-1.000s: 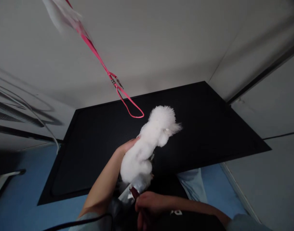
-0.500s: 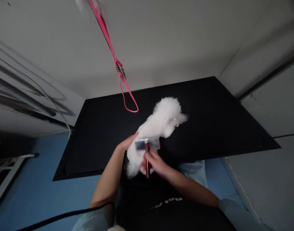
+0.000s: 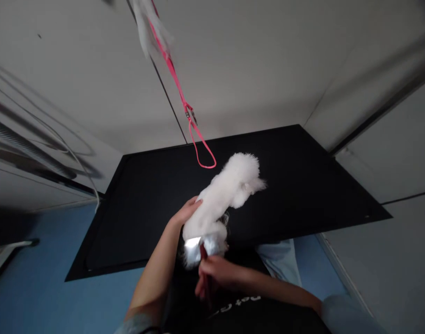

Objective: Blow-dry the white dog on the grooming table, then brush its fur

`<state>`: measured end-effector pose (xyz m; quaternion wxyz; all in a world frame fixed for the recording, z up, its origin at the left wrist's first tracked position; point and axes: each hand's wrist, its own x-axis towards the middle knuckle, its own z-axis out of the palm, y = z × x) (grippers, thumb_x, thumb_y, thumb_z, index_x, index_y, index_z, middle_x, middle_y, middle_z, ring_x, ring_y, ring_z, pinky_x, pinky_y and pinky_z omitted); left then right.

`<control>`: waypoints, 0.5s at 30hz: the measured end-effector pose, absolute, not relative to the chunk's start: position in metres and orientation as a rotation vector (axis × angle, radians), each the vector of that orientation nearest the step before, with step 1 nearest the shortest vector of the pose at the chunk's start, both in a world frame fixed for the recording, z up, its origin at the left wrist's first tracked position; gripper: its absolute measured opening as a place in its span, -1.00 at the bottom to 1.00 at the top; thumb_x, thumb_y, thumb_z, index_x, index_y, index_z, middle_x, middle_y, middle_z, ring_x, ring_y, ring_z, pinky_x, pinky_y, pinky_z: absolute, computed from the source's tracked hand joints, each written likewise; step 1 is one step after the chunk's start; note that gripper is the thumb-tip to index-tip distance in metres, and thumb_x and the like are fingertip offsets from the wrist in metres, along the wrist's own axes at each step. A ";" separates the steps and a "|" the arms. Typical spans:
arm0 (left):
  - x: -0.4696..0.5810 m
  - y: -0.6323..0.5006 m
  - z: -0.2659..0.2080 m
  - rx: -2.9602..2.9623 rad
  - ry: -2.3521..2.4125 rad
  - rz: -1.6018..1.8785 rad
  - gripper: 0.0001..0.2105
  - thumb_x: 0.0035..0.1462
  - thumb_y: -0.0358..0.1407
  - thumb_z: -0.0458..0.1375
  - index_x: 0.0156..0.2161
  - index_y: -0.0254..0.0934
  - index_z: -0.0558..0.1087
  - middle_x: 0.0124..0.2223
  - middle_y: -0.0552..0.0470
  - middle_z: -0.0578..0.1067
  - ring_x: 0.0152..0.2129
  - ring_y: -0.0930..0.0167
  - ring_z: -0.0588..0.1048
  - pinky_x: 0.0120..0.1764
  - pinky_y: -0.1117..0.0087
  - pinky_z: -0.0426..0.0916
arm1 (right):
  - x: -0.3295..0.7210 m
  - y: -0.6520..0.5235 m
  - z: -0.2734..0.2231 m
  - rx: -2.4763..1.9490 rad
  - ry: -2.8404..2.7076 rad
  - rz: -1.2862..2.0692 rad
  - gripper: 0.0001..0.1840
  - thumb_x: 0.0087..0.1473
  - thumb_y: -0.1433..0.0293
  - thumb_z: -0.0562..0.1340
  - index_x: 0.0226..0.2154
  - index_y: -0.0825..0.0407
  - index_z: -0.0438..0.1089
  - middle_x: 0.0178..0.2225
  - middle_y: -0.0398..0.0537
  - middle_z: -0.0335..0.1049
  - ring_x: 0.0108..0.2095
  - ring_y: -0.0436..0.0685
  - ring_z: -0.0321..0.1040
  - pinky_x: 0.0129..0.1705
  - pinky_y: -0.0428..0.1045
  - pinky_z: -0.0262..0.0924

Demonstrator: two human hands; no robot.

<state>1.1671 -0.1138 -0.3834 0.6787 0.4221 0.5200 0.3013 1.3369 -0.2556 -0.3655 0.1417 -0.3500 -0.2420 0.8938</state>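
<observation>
A small dog (image 3: 217, 195) with fluffy white fur is on the black table, its head end pointing away to the right and its rear close to me. My left hand (image 3: 187, 212) lies against the left side of its body, fingers stretched over the fur; some are hidden. Low in front of me, my right hand (image 3: 215, 273) is closed round the dark red handle of a slicker brush (image 3: 193, 248). The brush's pale, shiny head is over the fur at the dog's rear, blurred by motion. Whether its pins touch the fur, I cannot tell.
The black grooming table (image 3: 146, 185) stands against a pale wall (image 3: 254, 65). Above it hangs a pink looped leash (image 3: 179, 88) with a metal clasp, white fluff caught higher up. A grey hose (image 3: 31, 150) and a thin cable (image 3: 73, 155) run along the left.
My right hand has drawn the brush toward me, from the dog's lower back to its rear. My left hand stays on its side. The view has shifted slightly.
</observation>
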 end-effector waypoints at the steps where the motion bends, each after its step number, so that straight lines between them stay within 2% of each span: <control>1: 1.169 -0.107 -0.375 1.088 1.209 0.689 -0.37 -0.11 0.07 0.33 -0.02 -0.36 0.50 -0.09 -0.14 0.58 -0.20 0.23 0.51 -0.11 0.27 0.39 | 1.341 -0.252 -0.365 -0.945 -0.724 2.672 -0.61 0.06 0.07 0.21 -0.42 0.09 0.28 -0.60 0.02 0.49 -0.69 0.08 0.36 -0.63 -0.10 0.13; 3: 1.178 -0.092 -0.359 1.330 1.254 0.670 -0.42 -0.07 0.08 0.28 -0.08 -0.36 0.54 -0.09 -0.14 0.58 -0.18 0.22 0.50 -0.10 0.28 0.37 | 1.350 -0.234 -0.361 -0.925 -0.693 2.554 -0.64 0.11 0.09 0.17 -0.37 0.08 0.28 -0.57 -0.03 0.49 -0.69 0.02 0.33 -0.63 -0.13 0.11; 6: 1.203 -0.068 -0.338 1.646 1.251 0.649 -0.50 0.09 0.09 0.12 -0.18 -0.35 0.57 -0.16 -0.13 0.58 -0.20 0.22 0.49 -0.09 0.27 0.34 | 1.358 -0.199 -0.354 -1.114 -0.434 1.945 -0.69 0.29 0.14 0.01 -0.36 0.02 0.18 -0.55 -0.14 0.45 -0.58 -0.02 0.40 -0.48 -0.13 0.23; 8: 1.225 -0.053 -0.329 1.796 1.217 0.628 -0.51 0.16 0.07 0.05 -0.18 -0.35 0.57 -0.16 -0.14 0.57 -0.21 0.23 0.49 -0.08 0.28 0.34 | 1.357 -0.193 -0.354 -1.197 -0.366 2.027 -0.67 0.34 0.17 -0.07 -0.37 0.00 0.14 -0.57 -0.17 0.42 -0.57 -0.02 0.41 -0.42 -0.10 0.29; 10: 1.247 -0.041 -0.324 1.899 1.171 0.568 -0.51 0.17 0.06 0.05 -0.15 -0.34 0.56 -0.12 -0.18 0.56 -0.19 0.21 0.49 -0.06 0.27 0.33 | 1.355 -0.198 -0.360 -1.166 -0.404 2.260 -0.66 0.31 0.17 -0.03 -0.37 0.05 0.20 -0.60 -0.04 0.44 -0.62 0.11 0.42 -0.49 0.00 0.30; 12: 1.265 -0.029 -0.325 1.987 1.164 0.468 -0.51 0.13 0.07 0.09 -0.17 -0.35 0.55 -0.13 -0.22 0.56 -0.20 0.17 0.50 -0.06 0.24 0.31 | 1.360 -0.201 -0.368 -1.030 -0.539 2.543 -0.58 0.29 0.10 -0.05 -0.38 0.06 0.22 -0.62 -0.03 0.44 -0.70 0.09 0.35 -0.57 -0.03 0.24; 15: 1.282 -0.015 -0.336 1.928 1.302 0.315 -0.46 0.09 0.15 0.09 -0.25 -0.38 0.53 -0.25 -0.25 0.57 -0.29 0.13 0.51 -0.14 0.20 0.33 | 1.381 -0.185 -0.377 -1.003 -0.508 2.137 -0.58 0.24 0.03 0.04 -0.39 0.04 0.21 -0.62 -0.13 0.42 -0.70 -0.01 0.30 -0.57 -0.12 0.14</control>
